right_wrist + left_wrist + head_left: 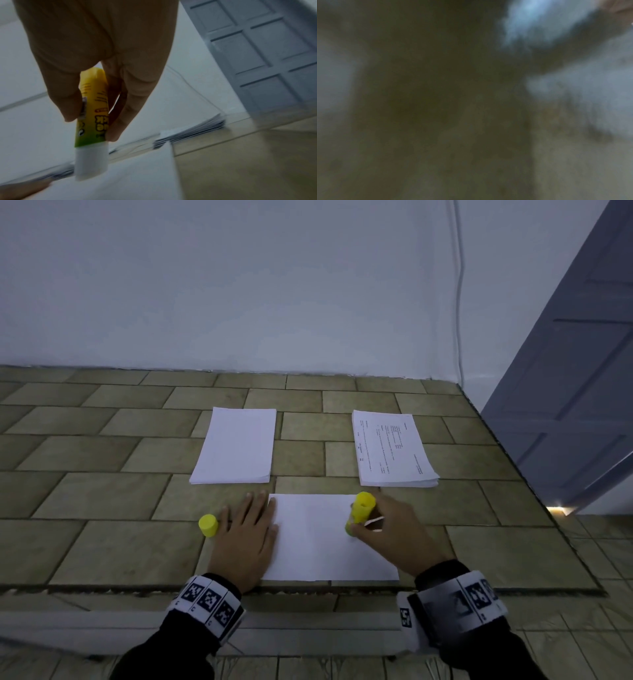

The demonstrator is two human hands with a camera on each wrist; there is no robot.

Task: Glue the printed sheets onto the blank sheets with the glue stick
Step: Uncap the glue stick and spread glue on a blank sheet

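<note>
The right hand (397, 534) pinches the light, rigid yellow plastic glue stick (92, 112) low on its barrel, tip on the thin, floppy single white sheet (318, 546) whose left edge the flat-spread left hand (248, 537) pins to the tile-patterned bench (102, 501).

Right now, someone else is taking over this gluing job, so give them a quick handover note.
Left hand: flat, pressing the single blank white sheet down at its left edge.
Right hand: grips the uncapped yellow glue stick, tip down on that sheet.
Yellow cap: beside the left hand.
Blank stack behind left, printed stack behind right.
Left: finish gluing, lay a printed sheet on top.
</note>
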